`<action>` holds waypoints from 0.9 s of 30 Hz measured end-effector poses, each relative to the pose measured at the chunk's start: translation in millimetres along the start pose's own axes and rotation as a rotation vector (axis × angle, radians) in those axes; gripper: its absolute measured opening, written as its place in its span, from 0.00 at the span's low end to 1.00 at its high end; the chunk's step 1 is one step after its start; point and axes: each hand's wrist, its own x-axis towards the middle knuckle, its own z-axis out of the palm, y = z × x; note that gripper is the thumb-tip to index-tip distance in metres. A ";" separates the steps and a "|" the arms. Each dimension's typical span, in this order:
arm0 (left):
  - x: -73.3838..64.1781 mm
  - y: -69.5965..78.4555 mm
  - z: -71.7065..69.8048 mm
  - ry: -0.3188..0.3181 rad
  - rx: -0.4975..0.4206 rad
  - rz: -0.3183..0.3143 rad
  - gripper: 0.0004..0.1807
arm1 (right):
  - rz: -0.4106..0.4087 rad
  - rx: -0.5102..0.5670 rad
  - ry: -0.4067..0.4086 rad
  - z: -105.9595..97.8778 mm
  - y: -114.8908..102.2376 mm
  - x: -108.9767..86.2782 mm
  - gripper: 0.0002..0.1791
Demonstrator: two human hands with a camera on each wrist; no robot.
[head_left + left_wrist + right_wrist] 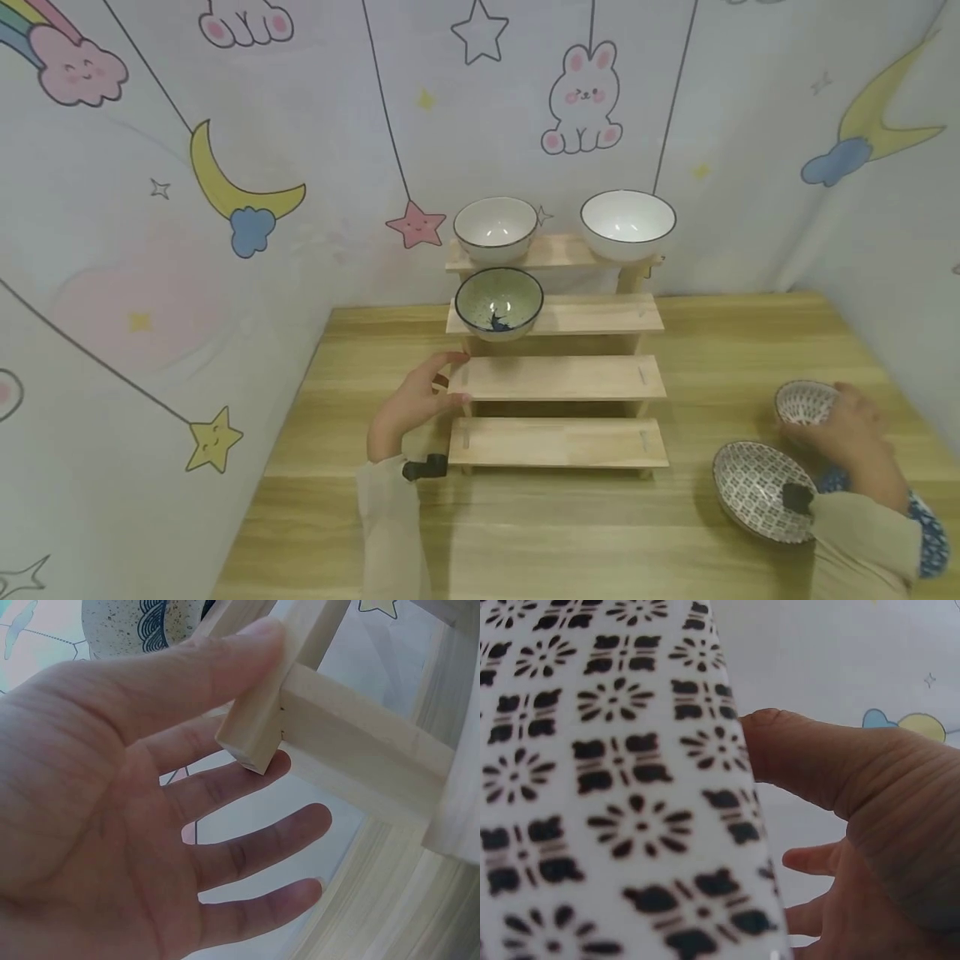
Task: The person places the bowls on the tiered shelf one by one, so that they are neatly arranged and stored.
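Observation:
A small patterned bowl (801, 402) stands at the right, and my right hand (847, 429) grips its near right side. In the right wrist view a larger flower-patterned bowl (622, 772) hides much of this hand and the bowl it holds. That larger oval-looking bowl (757, 492) lies tilted just below the hand in the head view. My left hand (420, 400) holds the left end of the stepped wooden rack (555, 377). In the left wrist view, its thumb (247, 660) lies on a wooden bar, with the other fingers spread below and behind.
Two white bowls with dark rims, left (495, 225) and right (628, 221), sit on the rack's top step. A greenish bowl (498, 304) stands on the step below. Something blue-patterned (932, 533) shows under the right sleeve. A printed cloth wall (337, 150) closes off the back.

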 end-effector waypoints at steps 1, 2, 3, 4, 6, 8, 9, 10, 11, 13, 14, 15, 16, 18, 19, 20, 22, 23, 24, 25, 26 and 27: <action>-0.1 -0.1 0.3 -0.001 -0.001 -0.001 0.36 | -0.011 -0.010 -0.011 -0.3 0.7 0.7 0.66; -0.4 -0.1 0.5 -0.001 0.001 0.002 0.36 | -0.021 -0.023 -0.017 -0.8 0.9 1.5 0.66; -0.6 -0.2 0.7 0.002 -0.002 0.005 0.36 | -0.031 -0.032 -0.023 -1.4 0.9 2.4 0.66; -0.9 -0.2 0.8 0.004 -0.004 0.008 0.36 | -0.039 -0.044 -0.032 -2.0 0.9 3.4 0.66; -1.4 0.4 0.9 0.004 -0.005 0.014 0.35 | -0.049 -0.060 -0.054 -3.1 1.3 5.3 0.67; -1.7 1.2 0.9 0.004 -0.006 0.017 0.35 | -0.055 -0.087 -0.065 -4.4 1.9 6.9 0.66; -1.7 1.6 0.8 0.004 -0.004 0.018 0.35 | -0.057 -0.095 -0.073 -4.8 2.4 7.6 0.66; -1.7 2.0 0.8 0.003 -0.002 0.018 0.35 | -0.056 -0.106 -0.084 -5.5 2.7 8.0 0.66; -1.6 2.3 0.7 0.002 -0.001 0.017 0.35 | -0.056 -0.112 -0.092 -6.4 3.0 8.4 0.66; -1.5 2.4 0.8 0.002 -0.001 0.018 0.35 | -0.063 -0.127 -0.109 -7.6 3.4 9.4 0.64; -1.7 2.1 0.8 0.003 -0.002 0.019 0.35 | -0.066 -0.132 -0.119 -8.0 3.0 9.9 0.64; -1.7 1.9 0.9 0.003 -0.003 0.019 0.35 | -0.068 -0.136 -0.129 -8.5 2.6 10.4 0.64; -1.7 1.6 1.0 0.005 -0.004 0.019 0.35 | -0.071 -0.145 -0.136 -9.4 1.9 11.0 0.64; -1.3 1.3 1.2 0.007 -0.006 0.022 0.35 | -0.075 -0.154 -0.155 -10.9 0.2 12.6 0.65; -1.2 1.0 1.3 0.007 -0.007 0.022 0.35 | -0.077 -0.162 -0.162 -11.6 -0.6 13.2 0.66; -0.9 0.8 1.4 0.007 -0.004 0.024 0.35 | -0.077 -0.168 -0.171 -12.3 -1.9 13.6 0.66; -0.4 0.4 1.8 0.005 0.000 0.027 0.35 | -0.081 -0.174 -0.186 -13.7 -4.1 14.0 0.66; 0.2 -0.3 1.8 0.006 0.002 0.029 0.35 | -0.089 -0.176 -0.190 -14.1 -5.1 14.4 0.66; 0.3 -0.4 2.0 0.006 0.004 0.028 0.35 | -0.099 -0.178 -0.193 -14.4 -6.3 14.7 0.66; 0.3 -0.6 1.9 0.007 0.004 0.028 0.35 | -0.112 -0.184 -0.192 -14.7 -7.6 15.2 0.66; 0.2 -0.6 1.8 0.008 0.005 0.026 0.35 | -0.121 -0.187 -0.191 -14.9 -8.8 15.7 0.65; -0.1 -0.5 1.6 0.009 0.003 0.023 0.35 | -0.129 -0.187 -0.191 -15.2 -10.1 16.3 0.65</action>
